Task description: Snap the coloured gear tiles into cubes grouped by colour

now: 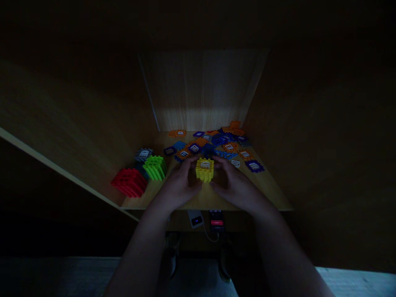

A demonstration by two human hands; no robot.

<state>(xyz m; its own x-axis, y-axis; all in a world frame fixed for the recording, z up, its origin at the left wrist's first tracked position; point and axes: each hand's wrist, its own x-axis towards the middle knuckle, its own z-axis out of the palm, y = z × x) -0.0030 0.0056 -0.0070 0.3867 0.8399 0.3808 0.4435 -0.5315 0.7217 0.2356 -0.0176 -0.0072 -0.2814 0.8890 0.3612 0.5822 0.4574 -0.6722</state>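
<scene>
A stack of yellow notched plastic building tiles (204, 170), the top one with a white window grid, is between my two hands above the front part of the shelf. My left hand (182, 181) curves around its left side, fingers at the far corner and thumb at the near corner. Mirroring that, my right hand (232, 181) holds the right side, with its thumb near the front. Left of my hands stand a green stack of tiles (155, 167) and a red stack of tiles (130, 182). The stack's underside is hidden.
Loose orange, blue and purple tiles (194, 148) lie scattered across the back of the wooden shelf (262, 189). A grey tile (144, 154) rests behind the red stack. Below the shelf edge are a power bank (195, 219) and a phone (216, 222) with a cable. Cabinet walls enclose both sides.
</scene>
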